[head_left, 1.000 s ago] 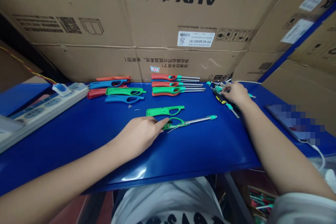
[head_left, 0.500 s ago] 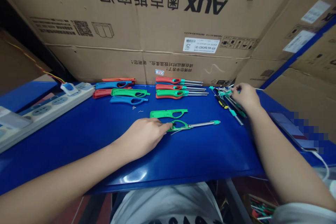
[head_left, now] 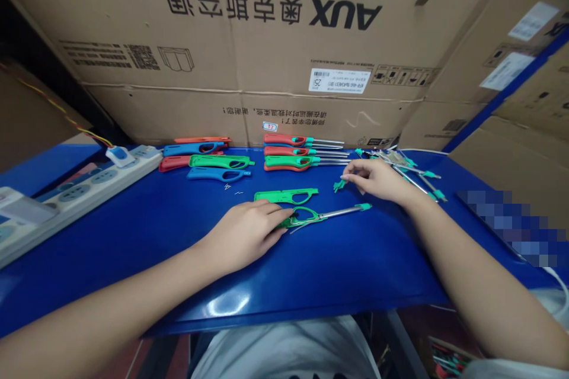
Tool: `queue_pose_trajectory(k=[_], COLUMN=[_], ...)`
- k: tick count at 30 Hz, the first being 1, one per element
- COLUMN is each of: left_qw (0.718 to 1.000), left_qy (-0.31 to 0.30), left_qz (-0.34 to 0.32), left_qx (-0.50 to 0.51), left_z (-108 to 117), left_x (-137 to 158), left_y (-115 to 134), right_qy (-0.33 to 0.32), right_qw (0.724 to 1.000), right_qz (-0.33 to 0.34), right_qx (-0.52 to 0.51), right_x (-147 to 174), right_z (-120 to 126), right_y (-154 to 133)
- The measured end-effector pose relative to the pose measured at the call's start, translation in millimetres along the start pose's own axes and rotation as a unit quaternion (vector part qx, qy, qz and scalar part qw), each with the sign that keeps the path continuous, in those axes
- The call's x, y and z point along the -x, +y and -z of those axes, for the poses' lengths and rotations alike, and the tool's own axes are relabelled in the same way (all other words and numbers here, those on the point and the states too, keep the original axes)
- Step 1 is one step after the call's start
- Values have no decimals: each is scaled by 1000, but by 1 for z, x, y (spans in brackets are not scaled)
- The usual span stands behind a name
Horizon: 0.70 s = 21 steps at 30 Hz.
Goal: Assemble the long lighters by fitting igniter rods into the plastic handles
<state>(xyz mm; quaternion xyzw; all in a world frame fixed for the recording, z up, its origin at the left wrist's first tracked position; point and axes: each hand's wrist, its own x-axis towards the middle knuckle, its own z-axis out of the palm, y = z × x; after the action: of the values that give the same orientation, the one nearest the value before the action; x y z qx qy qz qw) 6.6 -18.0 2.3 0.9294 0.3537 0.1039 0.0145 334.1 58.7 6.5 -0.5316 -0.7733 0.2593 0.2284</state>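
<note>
My left hand (head_left: 249, 234) is closed on the handle end of a green lighter half (head_left: 306, 213), whose metal tube and teal tip point right. A thin wire or rod sticks out below it. Just beyond lies a matching green handle shell (head_left: 284, 196). In the fingertips of my right hand (head_left: 377, 180) is a small teal plastic part (head_left: 339, 185), held above the table right of that shell. Behind this hand lies a pile of metal tubes with teal tips (head_left: 427, 174).
Red, green and orange lighters (head_left: 288, 162) with metal tubes are stacked at the back. Coloured handle shells (head_left: 217, 174) lie left of them. A power strip (head_left: 84, 189) runs along the left. Cardboard (head_left: 267, 112) walls the back. A pixelated dark device (head_left: 489, 219) lies right.
My right hand has moved left and nearer from the pile, bringing the small teal plastic part with it. The tubes in the pile have shifted. My left hand stays on the lighter half.
</note>
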Motion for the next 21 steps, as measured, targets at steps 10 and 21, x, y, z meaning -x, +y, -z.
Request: queue_pose_trajectory(k=[10,21], left_qw=[999,989], left_qy=[8,23], left_qz=[24,62], left_qx=[45,133], left_z=[-3,-12], left_x=[0,1], left_y=[-3,-3], right_qy=[-88,-110], right_qw=[988,972], right_qz=[68,208], right_qx=[109,-1], right_x=[3,11], right_z=[9,-38], right_y=[0,-40])
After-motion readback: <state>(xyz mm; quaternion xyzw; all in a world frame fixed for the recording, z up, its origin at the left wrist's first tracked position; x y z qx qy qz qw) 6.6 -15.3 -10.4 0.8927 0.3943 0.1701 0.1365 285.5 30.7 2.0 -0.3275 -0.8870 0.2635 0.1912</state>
